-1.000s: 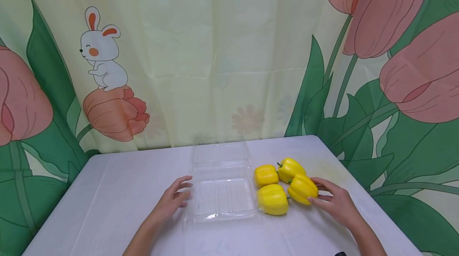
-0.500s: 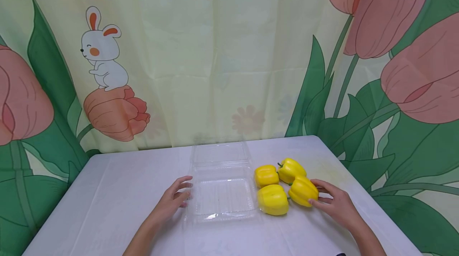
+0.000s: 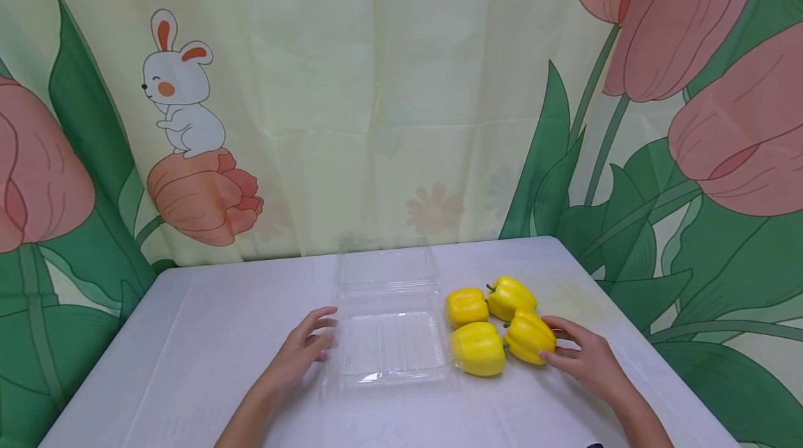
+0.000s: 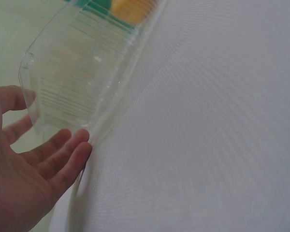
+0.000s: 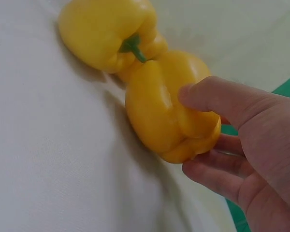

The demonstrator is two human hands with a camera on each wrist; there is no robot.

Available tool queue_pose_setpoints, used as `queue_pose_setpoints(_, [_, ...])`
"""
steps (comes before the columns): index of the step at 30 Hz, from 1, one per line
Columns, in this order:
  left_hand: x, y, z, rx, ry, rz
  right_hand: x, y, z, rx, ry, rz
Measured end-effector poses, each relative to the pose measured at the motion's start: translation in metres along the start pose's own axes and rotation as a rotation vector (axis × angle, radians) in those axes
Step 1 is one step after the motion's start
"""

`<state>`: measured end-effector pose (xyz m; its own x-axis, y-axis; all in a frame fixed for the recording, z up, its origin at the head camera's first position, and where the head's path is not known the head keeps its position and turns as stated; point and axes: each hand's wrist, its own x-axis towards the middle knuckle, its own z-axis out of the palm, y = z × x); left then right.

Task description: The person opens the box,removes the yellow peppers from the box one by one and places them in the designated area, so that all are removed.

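Observation:
In the head view a clear plastic clamshell container [image 3: 390, 343] lies unfolded on the table, its lid [image 3: 385, 267] flat toward the back. My left hand [image 3: 302, 343] is at its left side with fingers loosely spread; in the left wrist view the fingertips meet the container's rim [image 4: 29, 72]. To the right, my right hand [image 3: 583, 356] holds the nearest yellow bell pepper [image 3: 529, 338] by its blunt end. The right wrist view shows the thumb laid on top and the other fingers around its end, with the green stem pointing away from the palm.
Several yellow bell peppers cluster right of the container: one at the front [image 3: 478, 349], one behind it [image 3: 466, 307] and one at the back right [image 3: 511, 297]. A white cloth covers the table [image 3: 207, 350]. Behind it hangs a curtain [image 3: 314, 86] printed with tulips and a rabbit.
The held bell pepper has shifted and turned slightly toward the front of the table with my right hand. My left hand and the container have stayed put.

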<state>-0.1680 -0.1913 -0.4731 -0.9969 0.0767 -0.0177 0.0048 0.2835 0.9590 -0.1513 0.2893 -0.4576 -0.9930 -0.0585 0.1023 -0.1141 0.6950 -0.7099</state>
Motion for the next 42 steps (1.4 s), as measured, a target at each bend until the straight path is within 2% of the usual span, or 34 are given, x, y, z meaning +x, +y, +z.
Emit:
queue_pose_setpoints(8, [0.0008,-0.0001,-0.0004,-0.008,-0.009,0.002,0.0012,0.0012,0.0022,0.005,-0.012,0.006])
queue_pose_setpoints(17, [0.0001,0.0015,-0.0011,-0.001,-0.017,0.014,0.0021,0.0025,0.0001,-0.008,-0.065,0.066])
queue_pose_setpoints(24, [-0.0009,0.003,-0.0009,0.012,-0.018,0.015,0.0005,0.0017,-0.002,-0.006,-0.082,0.074])
queue_pose_setpoints(35, [0.0018,-0.0018,-0.0014,0.018,-0.018,0.013,0.0001,0.0036,-0.0031,0.0,-0.079,0.069])
queue_pose_setpoints(42, [0.0019,-0.0024,-0.0022,0.015,-0.028,0.022,0.0005,-0.0023,-0.0054,-0.042,-0.028,0.031])
